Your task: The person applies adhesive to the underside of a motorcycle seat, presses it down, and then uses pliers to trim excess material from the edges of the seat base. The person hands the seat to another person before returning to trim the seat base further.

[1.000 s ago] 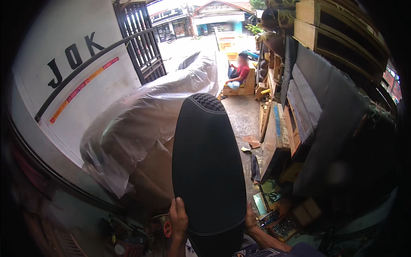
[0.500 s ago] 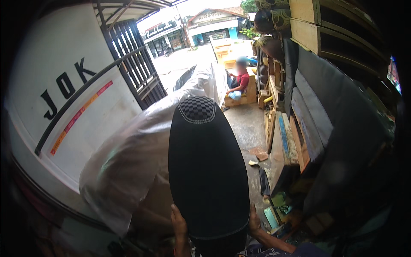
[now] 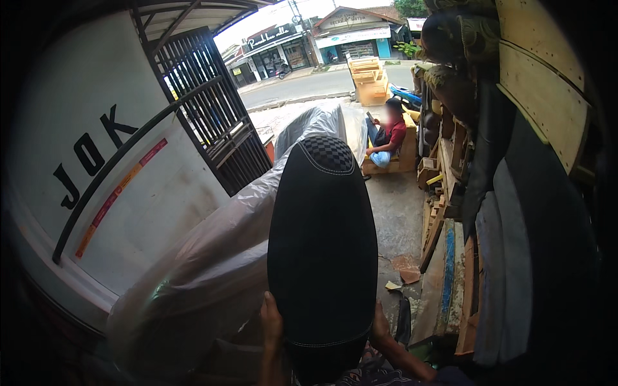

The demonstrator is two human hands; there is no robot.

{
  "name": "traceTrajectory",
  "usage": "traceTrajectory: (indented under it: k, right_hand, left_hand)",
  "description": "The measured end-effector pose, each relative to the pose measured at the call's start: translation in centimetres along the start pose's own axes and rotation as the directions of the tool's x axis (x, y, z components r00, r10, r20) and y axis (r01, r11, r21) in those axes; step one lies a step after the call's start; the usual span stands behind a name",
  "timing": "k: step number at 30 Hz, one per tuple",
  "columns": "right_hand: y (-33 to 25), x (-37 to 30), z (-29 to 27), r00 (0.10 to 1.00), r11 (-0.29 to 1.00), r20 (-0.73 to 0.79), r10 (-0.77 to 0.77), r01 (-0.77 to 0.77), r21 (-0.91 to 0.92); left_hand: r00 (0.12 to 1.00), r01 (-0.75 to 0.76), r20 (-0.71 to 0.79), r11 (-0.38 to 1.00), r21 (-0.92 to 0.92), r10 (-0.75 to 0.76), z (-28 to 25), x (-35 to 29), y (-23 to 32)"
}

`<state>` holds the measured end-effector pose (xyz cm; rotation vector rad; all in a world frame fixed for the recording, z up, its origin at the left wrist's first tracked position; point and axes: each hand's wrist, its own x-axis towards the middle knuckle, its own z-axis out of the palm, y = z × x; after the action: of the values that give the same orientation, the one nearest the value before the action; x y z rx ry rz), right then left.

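A long black motorcycle seat (image 3: 322, 244) stands out in front of me, its narrower far end covered with a checkered patch edged in pale stitching. Another pale stitched line crosses its near end. My left hand (image 3: 271, 320) grips the left edge near the bottom, the fingers partly hidden behind it. On the opposite edge, at about the same height, my right hand (image 3: 381, 327) is closed round the side, most of its fingers out of sight. The seat is held between both hands.
A large form under clear plastic sheeting (image 3: 193, 270) fills the left, beside a white wall (image 3: 187, 174) and a slatted gate (image 3: 219, 109). A seated person (image 3: 388, 135) in red is ahead. Wooden boards (image 3: 444, 283) and dark padded sheets (image 3: 508, 257) line the right. Scraps lie on the concrete floor (image 3: 396, 219).
My view has tilted and turned slightly, showing more of the street. The seat now appears a little further right in the picture, still held by both hands.
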<state>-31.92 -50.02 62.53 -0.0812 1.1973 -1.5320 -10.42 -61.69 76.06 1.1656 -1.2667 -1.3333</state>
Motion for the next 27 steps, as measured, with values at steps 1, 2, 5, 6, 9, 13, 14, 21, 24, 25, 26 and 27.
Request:
traceTrajectory:
  k: [1,2,5,6,9,13,14,21,24,25,26,27]
  right_hand:
    - [-1.3,0.5,-0.4,0.997,0.998,0.029,-0.065,0.065,0.022]
    - [-2.2,0.7,-0.6,0.993,0.992,0.017,-0.118,0.117,0.055]
    - [-5.0,1.3,-2.0,0.971,0.971,-0.025,-0.239,0.239,-0.021]
    - [-5.6,1.5,-2.5,0.959,0.962,-0.082,-0.27,0.265,-0.059]
    - [-6.7,3.0,-4.1,0.944,0.957,-0.166,-0.287,0.289,-0.01]
    - [-7.8,5.6,-5.9,0.879,0.92,-0.277,-0.389,0.385,-0.071]
    - [-8.2,6.0,-6.3,0.901,0.932,-0.265,-0.343,0.362,0.025]
    - [-12.3,10.4,-7.0,0.833,0.866,-0.393,-0.389,0.476,0.154]
    - [-14.4,14.9,-7.4,0.787,0.855,-0.483,-0.384,0.501,0.135]
    - [-15.2,16.8,-7.4,0.764,0.839,-0.499,-0.41,0.53,0.123]
    - [-16.2,18.8,-7.6,0.779,0.852,-0.525,-0.344,0.494,0.175]
    - [-17.0,20.9,-7.5,0.779,0.842,-0.512,-0.362,0.509,0.178]
  left_hand:
    - [0.998,0.011,0.065,0.997,-0.078,-0.006,1.0,1.3,0.5]
    - [0.998,0.028,0.063,0.996,-0.084,-0.023,2.1,2.1,0.8]
    - [0.993,-0.004,0.118,0.998,-0.068,0.012,6.2,5.4,1.2]
    - [0.99,-0.007,0.141,1.0,-0.025,0.01,7.3,6.0,1.2]
    - [0.969,-0.033,0.244,0.999,0.012,0.029,10.8,7.4,0.5]
    - [0.915,-0.195,0.39,0.96,0.202,0.103,14.6,9.9,0.2]
    - [0.899,-0.243,0.421,0.938,0.248,0.121,15.5,10.1,0.2]
    - [0.738,-0.364,0.647,0.921,0.141,0.192,22.3,16.7,0.1]
    - [0.744,-0.28,0.652,0.955,0.1,0.149,25.4,21.6,-2.9]
    - [0.749,-0.271,0.65,0.954,0.127,0.126,26.4,23.5,-4.4]
    - [0.753,-0.27,0.647,0.953,0.139,0.119,27.3,25.7,-6.1]
    - [0.741,-0.309,0.647,0.947,0.092,0.179,28.5,28.4,-7.9]
